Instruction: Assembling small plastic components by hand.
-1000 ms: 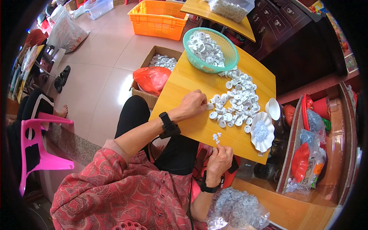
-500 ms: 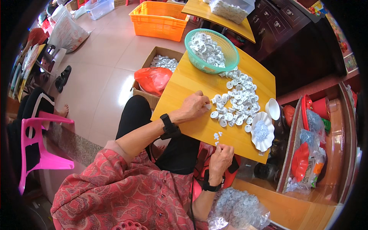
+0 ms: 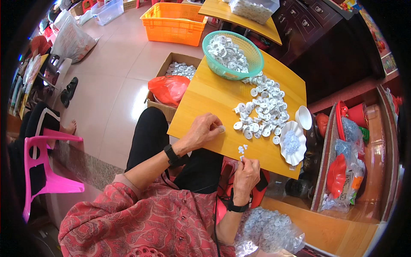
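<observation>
My left hand (image 3: 204, 129) is over the near left part of the yellow table (image 3: 195, 102), fingers closed around a small white round plastic part (image 3: 221, 129). By the table's near edge is my right hand (image 3: 247, 174), with thumb and fingers pinched together. A few tiny pale pieces (image 3: 241, 148) lie just beyond its fingertips; whether it grips one is hidden. To the right of my left hand spreads a heap of white round plastic parts (image 3: 265, 112). A green basket (image 3: 233, 75) full of similar parts stands at the table's far end.
On the table's right side are a scalloped white dish (image 3: 286, 150) of small pale pieces and a white bowl (image 3: 303, 118). A cardboard box (image 3: 171, 60) with a red bag (image 3: 169, 89) stands beyond the table's left edge. An orange crate (image 3: 171, 32) and a pink chair (image 3: 53, 173) are farther off.
My left hand has moved left and toward me, away from the heap, carrying the white round plastic part. The right hand stays by the tiny pieces. The whole view has shifted slightly.
</observation>
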`<action>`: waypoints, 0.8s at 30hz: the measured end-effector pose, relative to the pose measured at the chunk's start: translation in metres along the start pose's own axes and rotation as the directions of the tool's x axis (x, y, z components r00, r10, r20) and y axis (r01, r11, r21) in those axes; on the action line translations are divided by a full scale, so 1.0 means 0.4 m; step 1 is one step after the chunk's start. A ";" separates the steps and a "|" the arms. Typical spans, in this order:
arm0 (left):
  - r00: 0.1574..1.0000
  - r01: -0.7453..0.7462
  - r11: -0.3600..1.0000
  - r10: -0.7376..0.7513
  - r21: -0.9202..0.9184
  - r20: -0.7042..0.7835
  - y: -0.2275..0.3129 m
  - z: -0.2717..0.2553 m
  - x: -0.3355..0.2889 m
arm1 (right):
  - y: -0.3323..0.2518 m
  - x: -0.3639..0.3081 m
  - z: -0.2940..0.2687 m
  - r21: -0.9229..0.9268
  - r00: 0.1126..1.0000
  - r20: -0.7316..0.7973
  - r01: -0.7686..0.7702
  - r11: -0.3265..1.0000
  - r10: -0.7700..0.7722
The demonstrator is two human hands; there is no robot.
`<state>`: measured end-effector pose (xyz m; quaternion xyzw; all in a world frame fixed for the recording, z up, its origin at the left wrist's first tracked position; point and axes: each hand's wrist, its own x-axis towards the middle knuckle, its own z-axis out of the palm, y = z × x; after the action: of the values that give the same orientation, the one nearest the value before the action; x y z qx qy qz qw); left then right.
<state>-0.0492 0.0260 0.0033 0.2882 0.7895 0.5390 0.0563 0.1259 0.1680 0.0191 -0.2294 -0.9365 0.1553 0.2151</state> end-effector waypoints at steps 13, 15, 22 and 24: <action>0.862 0.508 0.497 -0.294 -0.704 0.414 0.049 0.007 -0.089 | 0.011 -0.003 0.028 0.570 0.939 0.111 -0.329 0.753 0.326; 0.856 0.517 0.442 -0.279 -0.733 0.435 0.052 0.014 -0.099 | -0.013 0.002 0.011 0.678 0.916 0.174 -0.378 0.631 0.362; 0.947 0.200 0.809 -0.014 -0.552 0.322 0.040 0.062 -0.132 | -0.053 0.004 0.000 0.789 0.880 0.335 -0.457 0.410 0.337; 0.953 0.113 0.861 0.047 -0.497 0.298 0.043 0.063 -0.137 | -0.050 0.001 0.006 0.774 0.885 0.329 -0.452 0.443 0.328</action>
<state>0.0129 0.0227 -0.0042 0.3278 0.6065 0.6767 0.2586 0.1172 0.1510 0.0251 -0.2978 -0.6805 0.6407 0.1943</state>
